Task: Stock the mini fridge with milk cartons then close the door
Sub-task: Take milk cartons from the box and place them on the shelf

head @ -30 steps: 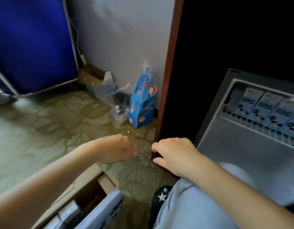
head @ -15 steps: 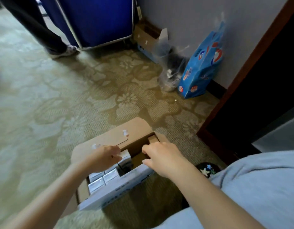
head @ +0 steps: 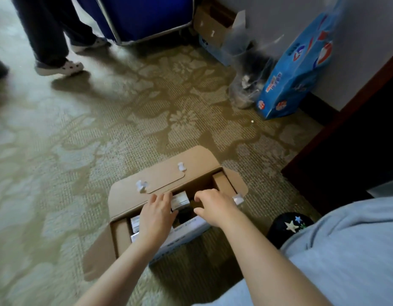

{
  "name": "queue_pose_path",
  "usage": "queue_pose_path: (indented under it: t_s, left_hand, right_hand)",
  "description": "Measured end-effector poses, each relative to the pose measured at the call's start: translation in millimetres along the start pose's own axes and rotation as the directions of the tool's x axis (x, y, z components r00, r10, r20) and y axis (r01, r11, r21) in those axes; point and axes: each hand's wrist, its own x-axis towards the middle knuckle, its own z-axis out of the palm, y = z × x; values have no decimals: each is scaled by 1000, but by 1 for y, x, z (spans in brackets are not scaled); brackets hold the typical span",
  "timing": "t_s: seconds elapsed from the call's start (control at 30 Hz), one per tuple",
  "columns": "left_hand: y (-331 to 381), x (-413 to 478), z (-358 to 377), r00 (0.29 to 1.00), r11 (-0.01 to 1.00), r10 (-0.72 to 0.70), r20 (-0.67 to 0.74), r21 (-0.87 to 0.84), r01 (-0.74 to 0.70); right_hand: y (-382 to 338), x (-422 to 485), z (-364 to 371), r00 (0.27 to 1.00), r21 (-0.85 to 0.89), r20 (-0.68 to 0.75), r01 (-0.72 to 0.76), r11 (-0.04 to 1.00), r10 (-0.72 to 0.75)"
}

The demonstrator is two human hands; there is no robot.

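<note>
An open cardboard box [head: 160,175] lies on the patterned carpet in front of me, its long flap folded back. Inside it stand white milk cartons [head: 180,200], with more at its left end [head: 135,221]. My left hand [head: 157,214] lies flat over the cartons, fingers stretched out and touching their tops. Just to its right, my right hand [head: 215,207] hovers over the dark gap in the box with its fingers curled downward, and nothing shows in it. Of the mini fridge, only a pale grey door corner [head: 387,187] shows at the right edge.
A dark wood cabinet frame [head: 345,120] rises on the right. Against the wall lean a blue printed bag [head: 295,69], a clear plastic bag [head: 250,69] and a small carton [head: 213,25]. A blue cart [head: 142,16] and another person's legs [head: 58,65] stand at the back left.
My view swung from the open fridge door down and left to the box. Both hands dropped from in front of the cabinet into the box and now rest over the cartons.
</note>
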Motion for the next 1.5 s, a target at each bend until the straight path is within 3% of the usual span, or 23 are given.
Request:
queue_pose_path:
  t_s: [0.37,0.57,0.77,0.97,1.3,1.5]
  left_hand:
    - [3,0,2,999,1000,7,-52,-12,-7]
    - [8,-10,-15,996,968,57,-69,-241,-72]
    - [26,3,-64,978,871,175,-112,-445,-207]
    - [62,22,-108,888,773,372,-270,-439,-457]
    - [153,30,-186,738,508,560,-378,-546,-665]
    - [216,26,-215,614,330,674,-410,-576,-748]
  right_hand:
    - [9,0,6,1000,90,-17,-6,996,8]
    - [17,-8,4,998,89,-66,-10,996,16]
    - [25,-18,-8,987,185,-158,-12,983,41]
    - [31,-42,-45,959,447,-279,79,891,56]
    - [66,-119,-104,774,486,-609,189,854,175]
    - [97,-166,-125,609,512,-749,282,811,261]
